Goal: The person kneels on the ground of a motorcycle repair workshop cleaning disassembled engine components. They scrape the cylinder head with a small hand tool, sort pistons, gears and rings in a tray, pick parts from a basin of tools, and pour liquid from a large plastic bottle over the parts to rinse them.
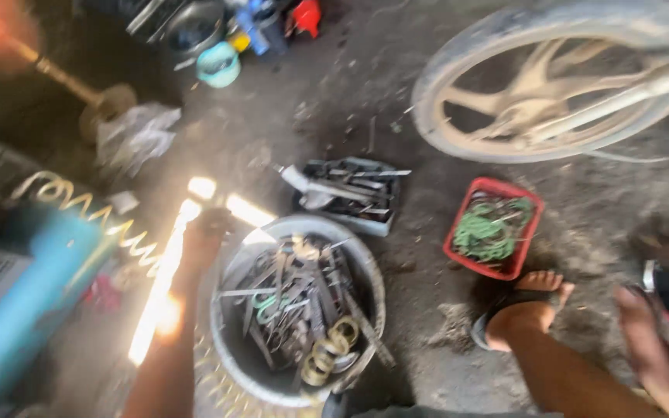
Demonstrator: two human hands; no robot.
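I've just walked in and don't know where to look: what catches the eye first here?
Most striking is the round metal tub at bottom centre, heaped with tools, with the left hand at its upper left rim beside a bright glare. A pale spoked wheel lies at top right, and below it sits a red tray of green cord. The right hand is a blur at the bottom right corner.

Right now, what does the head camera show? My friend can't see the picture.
A person's left hand reaches past the rim of a round metal tub full of tools, on a dirty workshop floor. Their right hand is blurred at the right edge, near their sandalled foot. Nearby sit a red basket, a tool tray and a wheel.
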